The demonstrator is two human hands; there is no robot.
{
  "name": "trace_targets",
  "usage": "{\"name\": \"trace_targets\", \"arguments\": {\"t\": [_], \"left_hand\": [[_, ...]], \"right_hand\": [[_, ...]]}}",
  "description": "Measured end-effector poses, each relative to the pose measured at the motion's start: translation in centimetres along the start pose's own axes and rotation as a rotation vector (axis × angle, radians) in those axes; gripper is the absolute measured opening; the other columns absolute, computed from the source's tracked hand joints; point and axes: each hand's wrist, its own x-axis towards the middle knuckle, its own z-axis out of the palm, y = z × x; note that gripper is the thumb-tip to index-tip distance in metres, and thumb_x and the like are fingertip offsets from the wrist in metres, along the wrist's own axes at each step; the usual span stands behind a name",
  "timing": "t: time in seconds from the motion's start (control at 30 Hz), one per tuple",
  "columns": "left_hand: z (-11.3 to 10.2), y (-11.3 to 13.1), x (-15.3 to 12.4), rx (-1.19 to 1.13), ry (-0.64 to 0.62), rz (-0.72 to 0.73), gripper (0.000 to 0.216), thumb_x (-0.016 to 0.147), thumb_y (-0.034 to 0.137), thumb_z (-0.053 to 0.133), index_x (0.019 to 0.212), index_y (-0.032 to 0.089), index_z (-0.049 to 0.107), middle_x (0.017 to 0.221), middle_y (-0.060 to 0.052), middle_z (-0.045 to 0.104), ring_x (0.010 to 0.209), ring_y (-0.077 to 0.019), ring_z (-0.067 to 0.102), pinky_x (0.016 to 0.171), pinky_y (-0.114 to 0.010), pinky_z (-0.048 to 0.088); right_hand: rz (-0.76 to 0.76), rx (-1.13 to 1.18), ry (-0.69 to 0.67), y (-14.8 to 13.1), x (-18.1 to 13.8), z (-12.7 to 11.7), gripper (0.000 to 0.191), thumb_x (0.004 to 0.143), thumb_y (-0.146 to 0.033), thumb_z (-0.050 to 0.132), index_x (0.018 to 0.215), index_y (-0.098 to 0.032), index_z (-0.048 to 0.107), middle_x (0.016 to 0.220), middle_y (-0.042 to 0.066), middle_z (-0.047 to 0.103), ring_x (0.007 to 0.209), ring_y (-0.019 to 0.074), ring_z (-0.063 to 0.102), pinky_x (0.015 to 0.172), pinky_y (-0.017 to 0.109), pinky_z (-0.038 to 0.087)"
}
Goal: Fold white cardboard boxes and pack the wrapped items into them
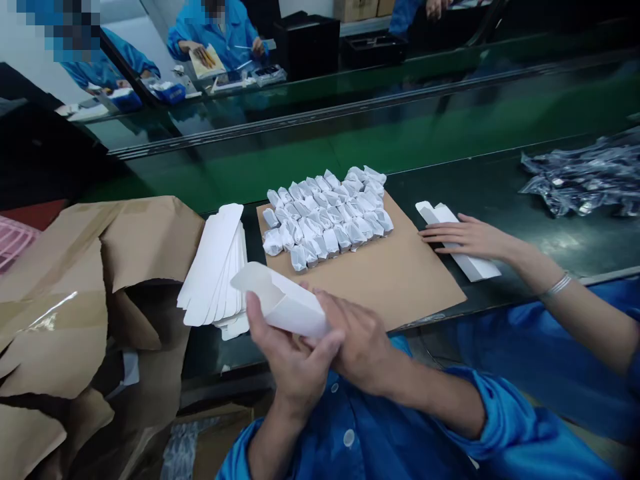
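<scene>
A long white paper box (295, 308) is held between both my hands, its flap end pointing up and to the left. My left hand (295, 360) grips it from below, thumb along the near side. Around its lower right end is my right hand (357, 340), fingers closed on it. Just left of the box lies a fanned stack of flat white cartons (215, 267). Beyond my hands, rows of small white paper-wrapped pieces (327, 217) rest on a brown cardboard sheet (400, 280).
At right, a co-worker's hand (470, 239) lies on another white box (475, 267). Plastic-bagged items (585, 177) are on the dark bench farther right. A large torn cardboard box (55, 287) stands at left. Other people in blue work across the green barrier (300, 157).
</scene>
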Motion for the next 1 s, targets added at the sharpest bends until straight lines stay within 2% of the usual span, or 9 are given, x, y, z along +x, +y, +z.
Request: {"name": "trace_targets", "arguments": {"t": [0.13, 0.2, 0.3, 0.37, 0.5, 0.6, 0.73, 0.9, 1.0], "left_hand": [[0.6, -0.1, -0.1, 0.34, 0.031, 0.082, 0.114, 0.066, 0.03, 0.083, 0.156, 0.03, 0.013, 0.163, -0.007, 0.015, 0.152, -0.0319, 0.01, 0.124, -0.045, 0.01], [0.1, -0.2, 0.4, 0.326, -0.019, 0.088, 0.118, 0.066, 0.031, 0.083, 0.156, 0.03, 0.008, 0.164, -0.006, 0.011, 0.153, -0.031, 0.005, 0.124, -0.042, 0.006], [-0.6, -0.2, 1.1, 0.203, -0.08, -0.01, 0.121, 0.062, 0.039, 0.086, 0.156, 0.029, 0.01, 0.162, -0.009, 0.016, 0.15, -0.0322, 0.019, 0.122, -0.042, 0.019], [-1.0, -0.1, 1.6, 0.161, -0.075, -0.086, 0.119, 0.061, 0.041, 0.086, 0.155, 0.026, 0.016, 0.162, -0.01, 0.02, 0.148, -0.0324, 0.025, 0.121, -0.041, 0.024], [-1.6, -0.1, 3.0, 0.157, 0.009, -0.165, 0.117, 0.065, 0.044, 0.084, 0.155, 0.018, 0.016, 0.164, -0.013, 0.015, 0.15, -0.0293, 0.021, 0.122, -0.036, 0.017], [-1.5, -0.4, 3.4, 0.121, 0.014, -0.147, 0.116, 0.069, 0.05, 0.079, 0.156, 0.017, 0.009, 0.165, -0.014, 0.009, 0.15, -0.0291, 0.02, 0.121, -0.035, 0.021], [-0.6, -0.6, 2.2, -0.03, -0.079, -0.05, 0.101, 0.082, 0.048, 0.067, 0.156, 0.026, 0.002, 0.151, -0.013, 0.042, 0.135, -0.0253, 0.047, 0.105, -0.035, 0.044], [-0.5, -0.7, 1.7, 0.07, 0.12, 0.156, 0.077, 0.075, 0.029, 0.077, 0.143, 0.03, 0.04, 0.136, -0.007, 0.05, 0.109, -0.0186, 0.061, 0.088, -0.026, 0.052], [-1.2, -0.9, 1.9, 0.096, 0.0, 0.09, 0.067, 0.072, 0.03, 0.078, 0.133, 0.024, 0.05, 0.12, -0.006, 0.057, 0.094, -0.017, 0.064, 0.076, -0.025, 0.053]], "right_hand": [[0.023, 0.218, -0.244, -0.4, 0.3, -1.5, 0.087, 0.087, -0.042, 0.067, 0.154, -0.01, 0.022, 0.135, 0.022, 0.058, 0.117, 0.032, 0.064, 0.089, 0.045, 0.059], [0.102, 0.362, -0.192, 0.0, 1.3, -3.2, 0.091, 0.084, -0.045, 0.071, 0.155, -0.017, 0.021, 0.133, 0.016, 0.062, 0.114, 0.026, 0.066, 0.088, 0.038, 0.06], [0.07, 0.441, -0.024, 0.2, 2.6, -4.6, 0.065, 0.089, -0.037, 0.067, 0.146, -0.02, 0.04, 0.129, 0.011, 0.065, 0.114, 0.0201, 0.065, 0.096, 0.034, 0.056], [-0.055, 0.425, -0.102, -0.1, 2.7, -4.2, 0.065, 0.088, -0.038, 0.069, 0.144, -0.018, 0.042, 0.136, 0.013, 0.06, 0.125, 0.0221, 0.058, 0.105, 0.036, 0.05], [-0.072, 0.296, -0.307, -1.1, 0.8, -0.6, 0.1, 0.08, -0.04, 0.077, 0.155, -0.015, 0.016, 0.146, 0.02, 0.047, 0.134, 0.0328, 0.049, 0.103, 0.047, 0.051], [0.039, 0.241, -0.207, -1.9, -0.5, 2.1, 0.093, 0.086, -0.022, 0.063, 0.157, -0.019, 0.003, 0.14, 0.02, 0.051, 0.125, 0.0343, 0.057, 0.092, 0.049, 0.058], [0.095, 0.327, -0.071, -2.1, -0.7, 2.6, 0.094, 0.078, -0.008, 0.052, 0.157, -0.019, 0.003, 0.145, 0.018, 0.046, 0.132, 0.0297, 0.051, 0.101, 0.044, 0.053], [0.037, 0.457, -0.191, -1.2, -0.6, 0.4, 0.095, 0.076, -0.009, 0.056, 0.157, -0.021, 0.007, 0.152, 0.016, 0.04, 0.139, 0.0285, 0.043, 0.109, 0.043, 0.047], [0.119, 0.598, -0.28, -0.1, 0.6, -1.2, 0.095, 0.082, -0.027, 0.07, 0.157, -0.024, 0.011, 0.146, 0.016, 0.046, 0.129, 0.0288, 0.052, 0.103, 0.044, 0.051]]}}
